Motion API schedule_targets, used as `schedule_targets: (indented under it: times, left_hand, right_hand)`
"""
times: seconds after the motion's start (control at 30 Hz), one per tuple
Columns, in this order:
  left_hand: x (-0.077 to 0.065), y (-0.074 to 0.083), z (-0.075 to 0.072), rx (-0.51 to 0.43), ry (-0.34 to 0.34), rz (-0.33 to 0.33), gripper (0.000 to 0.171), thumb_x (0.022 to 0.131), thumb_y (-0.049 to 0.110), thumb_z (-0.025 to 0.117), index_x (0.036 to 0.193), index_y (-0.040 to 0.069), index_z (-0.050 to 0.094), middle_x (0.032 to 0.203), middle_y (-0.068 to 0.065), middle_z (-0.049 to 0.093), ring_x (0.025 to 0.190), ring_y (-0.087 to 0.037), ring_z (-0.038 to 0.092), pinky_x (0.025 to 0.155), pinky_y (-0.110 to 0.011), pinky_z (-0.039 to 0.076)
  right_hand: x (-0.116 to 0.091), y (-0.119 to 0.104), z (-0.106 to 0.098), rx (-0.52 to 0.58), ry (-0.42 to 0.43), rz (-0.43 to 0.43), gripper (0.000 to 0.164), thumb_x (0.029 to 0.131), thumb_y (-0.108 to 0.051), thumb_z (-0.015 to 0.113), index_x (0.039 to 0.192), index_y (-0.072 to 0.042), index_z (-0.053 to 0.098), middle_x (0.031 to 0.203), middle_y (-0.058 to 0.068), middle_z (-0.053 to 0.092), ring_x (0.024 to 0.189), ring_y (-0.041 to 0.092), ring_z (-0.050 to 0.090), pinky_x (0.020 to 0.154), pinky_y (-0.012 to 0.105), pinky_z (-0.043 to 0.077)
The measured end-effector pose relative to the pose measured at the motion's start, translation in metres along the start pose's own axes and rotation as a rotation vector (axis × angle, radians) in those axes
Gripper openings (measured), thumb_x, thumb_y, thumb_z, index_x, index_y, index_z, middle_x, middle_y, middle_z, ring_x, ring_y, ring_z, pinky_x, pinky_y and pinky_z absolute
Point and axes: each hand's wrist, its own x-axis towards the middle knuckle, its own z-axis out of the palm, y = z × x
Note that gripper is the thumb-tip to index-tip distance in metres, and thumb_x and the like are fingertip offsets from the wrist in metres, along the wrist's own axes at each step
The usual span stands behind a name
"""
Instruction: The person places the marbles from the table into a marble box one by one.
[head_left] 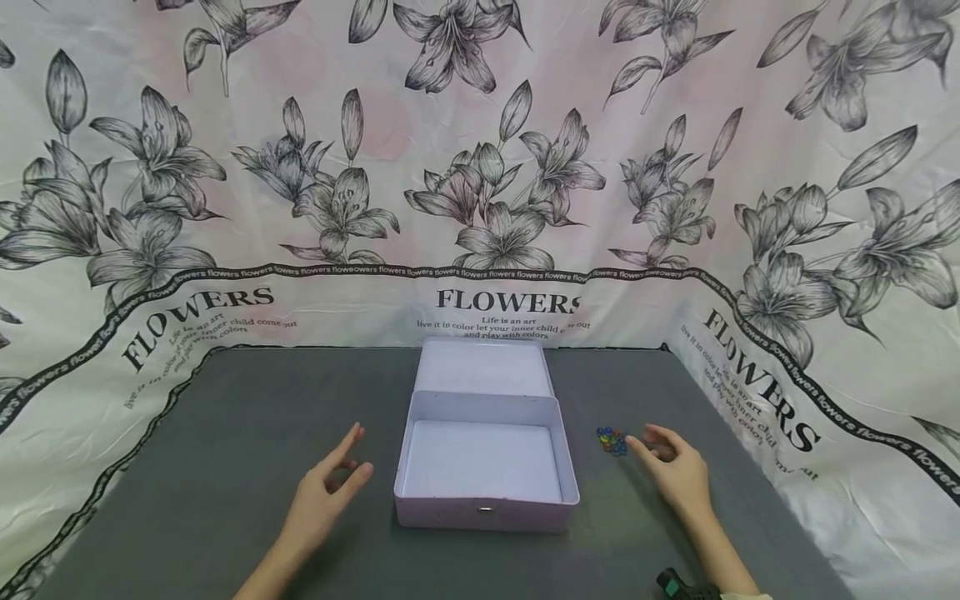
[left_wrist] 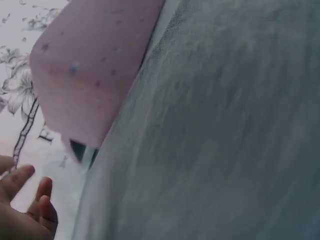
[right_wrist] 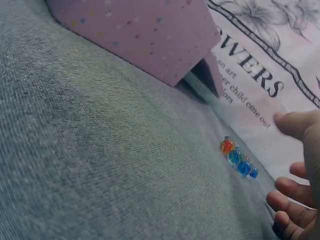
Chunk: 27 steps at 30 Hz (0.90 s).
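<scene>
1. Glassy beads [head_left: 612, 441] lie on the surface [head_left: 300, 400] beside the box [head_left: 525, 515], near the right hand [head_left: 678, 473], its fingers parted, empty.
2. Beads look light, hard, slippery; pinch their sides.
3. Left hand [head_left: 318, 502]: fingers parted, empty.

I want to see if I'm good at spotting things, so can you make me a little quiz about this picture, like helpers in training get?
1. True or false: the open box stands between the left hand and the right hand.

2. Which is nearest to the shiny little beads?
A. the left hand
B. the right hand
C. the box

3. Fill in the blank: the big word printed on the cloth behind the box is ____.

Key: 1. True. 2. B. 3. FLOWERS.
</scene>
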Motion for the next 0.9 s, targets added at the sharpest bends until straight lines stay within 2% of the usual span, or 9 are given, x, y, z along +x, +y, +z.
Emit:
schedule_targets:
  times: [0.07,0.2,0.33,0.43,0.5,0.57,0.63,0.77,0.9]
  left_hand:
    - [-0.004,-0.003,0.006,-0.024,0.000,0.037,0.063,0.102,0.018,0.070,0.161,0.014,0.048,0.158,-0.011,0.056,0.104,-0.011,0.058,0.059,-0.026,0.044]
    - [-0.010,-0.007,0.014,-0.037,-0.040,0.077,0.067,0.099,0.015,0.073,0.161,0.018,0.048,0.160,-0.007,0.054,0.108,-0.014,0.058,0.068,-0.026,0.047]
    - [-0.012,-0.008,0.018,-0.027,-0.088,0.097,0.073,0.096,0.016,0.078,0.162,0.021,0.046,0.162,-0.005,0.051,0.111,-0.018,0.057,0.078,-0.028,0.046]
    - [-0.012,-0.006,0.020,-0.018,-0.108,0.079,0.077,0.093,0.021,0.082,0.162,0.023,0.048,0.160,-0.003,0.054,0.108,-0.018,0.056,0.078,-0.029,0.044]
    - [-0.013,-0.004,0.022,-0.001,-0.116,0.043,0.079,0.091,0.026,0.085,0.161,0.026,0.049,0.149,-0.006,0.063,0.104,-0.017,0.056,0.077,-0.029,0.044]
    - [-0.013,-0.003,0.024,0.022,-0.125,0.010,0.080,0.088,0.031,0.088,0.159,0.029,0.051,0.140,-0.005,0.068,0.105,-0.016,0.057,0.079,-0.029,0.044]
    - [-0.014,-0.001,0.026,0.056,-0.142,-0.012,0.080,0.087,0.036,0.089,0.159,0.030,0.052,0.138,-0.004,0.069,0.106,-0.017,0.058,0.082,-0.030,0.046]
    - [-0.016,0.002,0.029,0.097,-0.183,0.000,0.081,0.088,0.041,0.088,0.160,0.028,0.051,0.154,-0.006,0.061,0.116,-0.019,0.059,0.089,-0.035,0.050]
    - [-0.017,0.002,0.030,0.111,-0.181,0.021,0.081,0.089,0.041,0.087,0.160,0.025,0.050,0.159,-0.003,0.054,0.115,-0.015,0.057,0.088,-0.033,0.050]
  right_hand:
    - [-0.001,0.003,0.001,0.000,-0.022,0.016,0.053,0.099,-0.036,0.078,0.137,-0.001,0.067,0.126,0.022,0.074,0.082,-0.012,0.059,0.068,0.022,0.052]
    - [0.000,0.008,0.002,-0.026,-0.050,0.020,0.051,0.095,-0.036,0.082,0.131,0.000,0.071,0.122,0.021,0.075,0.076,-0.005,0.062,0.064,0.024,0.051]
    - [0.002,0.011,0.001,-0.051,-0.060,-0.011,0.047,0.092,-0.033,0.086,0.124,-0.001,0.074,0.111,0.016,0.079,0.070,0.000,0.063,0.062,0.025,0.051]
    - [0.003,0.012,-0.001,-0.062,-0.066,-0.030,0.042,0.089,-0.031,0.089,0.118,-0.003,0.077,0.100,0.011,0.080,0.067,0.002,0.064,0.061,0.025,0.051]
    - [0.003,0.013,-0.002,-0.072,-0.074,-0.035,0.039,0.088,-0.030,0.090,0.115,-0.004,0.079,0.095,0.007,0.080,0.067,0.002,0.063,0.062,0.025,0.050]
    - [0.002,0.014,-0.002,-0.086,-0.084,-0.045,0.036,0.088,-0.029,0.090,0.112,-0.004,0.080,0.094,0.007,0.080,0.068,0.002,0.063,0.063,0.025,0.051]
    - [0.002,0.014,-0.001,-0.099,-0.088,-0.056,0.032,0.088,-0.026,0.089,0.110,-0.005,0.081,0.095,0.007,0.080,0.070,0.002,0.064,0.064,0.024,0.052]
    - [0.002,0.016,0.004,-0.124,-0.074,-0.090,0.025,0.089,-0.021,0.089,0.107,-0.006,0.082,0.094,0.007,0.081,0.070,0.002,0.064,0.065,0.024,0.052]
    - [0.003,0.016,0.008,-0.132,-0.034,-0.126,0.020,0.087,-0.017,0.090,0.103,-0.006,0.082,0.090,0.006,0.080,0.068,0.001,0.063,0.064,0.023,0.052]
